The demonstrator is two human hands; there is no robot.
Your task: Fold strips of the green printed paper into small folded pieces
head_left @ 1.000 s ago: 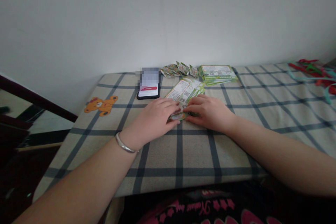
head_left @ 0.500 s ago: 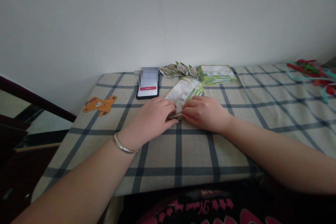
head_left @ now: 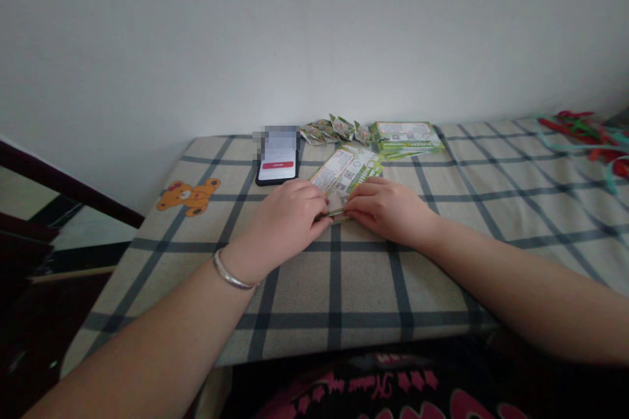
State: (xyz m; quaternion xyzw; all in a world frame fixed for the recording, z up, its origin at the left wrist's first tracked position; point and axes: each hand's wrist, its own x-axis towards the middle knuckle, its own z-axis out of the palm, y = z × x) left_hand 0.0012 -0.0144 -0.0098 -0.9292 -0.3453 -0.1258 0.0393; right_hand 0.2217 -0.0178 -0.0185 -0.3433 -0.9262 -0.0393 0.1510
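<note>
Between my two hands is a small folded piece of printed paper (head_left: 336, 212), pinched at both ends close to the tablecloth. My left hand (head_left: 292, 213), with a silver bangle on its wrist, is closed on the left end. Closed on the right end is my right hand (head_left: 388, 209). Much of the paper is hidden by the fingers. Just beyond them lies a printed green-and-white leaflet (head_left: 346, 167), its near right part covered by my right hand. A row of folded paper pieces (head_left: 334, 129) with the same kind of print sits near the wall.
A stack of leaflets (head_left: 407, 137) lies at the back. The phone (head_left: 278, 160) with its lit screen is left of the leaflet. Farther left is a flat orange bear cut-out (head_left: 189, 197). Red, green and turquoise strips (head_left: 590, 137) lie at the far right on the checked tablecloth (head_left: 304, 301).
The folded paper between my fingers has tilted and shows a thinner edge now. My right-hand fingers have shifted slightly to the right; the leaflets and phone lie as before.
</note>
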